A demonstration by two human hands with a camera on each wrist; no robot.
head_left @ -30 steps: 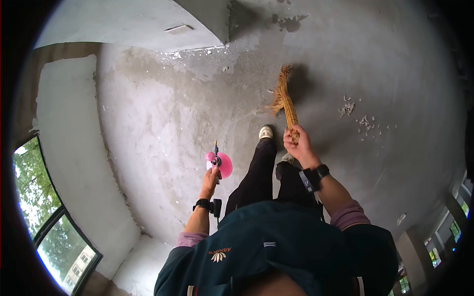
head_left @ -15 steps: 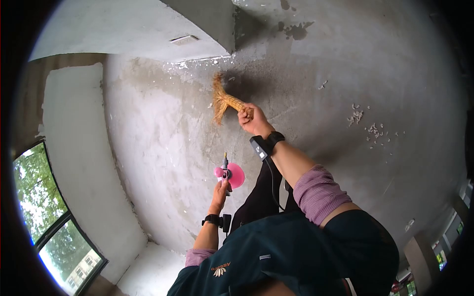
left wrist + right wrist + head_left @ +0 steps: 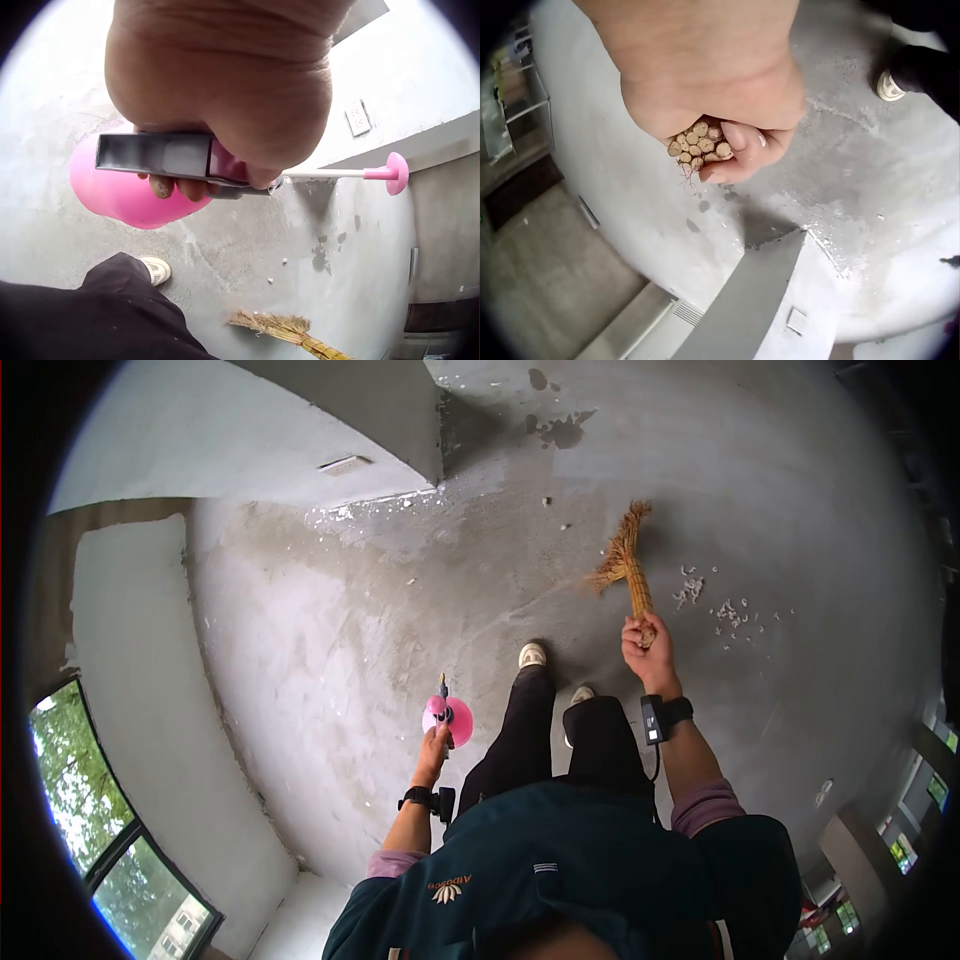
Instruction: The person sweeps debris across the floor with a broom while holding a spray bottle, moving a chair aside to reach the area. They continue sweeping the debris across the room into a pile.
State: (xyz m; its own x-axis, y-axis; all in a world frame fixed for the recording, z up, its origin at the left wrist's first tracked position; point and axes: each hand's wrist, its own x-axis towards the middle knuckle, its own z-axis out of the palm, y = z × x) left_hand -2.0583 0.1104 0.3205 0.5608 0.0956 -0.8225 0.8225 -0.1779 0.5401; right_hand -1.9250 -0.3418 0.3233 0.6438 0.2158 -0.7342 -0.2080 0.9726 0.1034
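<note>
Right fingers (image 3: 631, 637) grasp the broom (image 3: 638, 585), left fingers (image 3: 161, 186) the pink sprayer (image 3: 461, 724); strokes should be low and gentle, toward white scraps (image 3: 689, 593)

In the left wrist view, the broom (image 3: 279, 327) is cut off at five o'clock (the handle end), and the left hand (image 3: 217, 86) partly hides the pink sprayer (image 3: 120, 199). Reddish clutter (image 3: 815, 916), four o'clock in the head view, seems too blurred to name.

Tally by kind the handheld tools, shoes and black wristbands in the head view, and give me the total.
Straw broom: 1
Pink sprayer: 1
Shoes: 2
Black wristbands: 2
Total: 6
</note>
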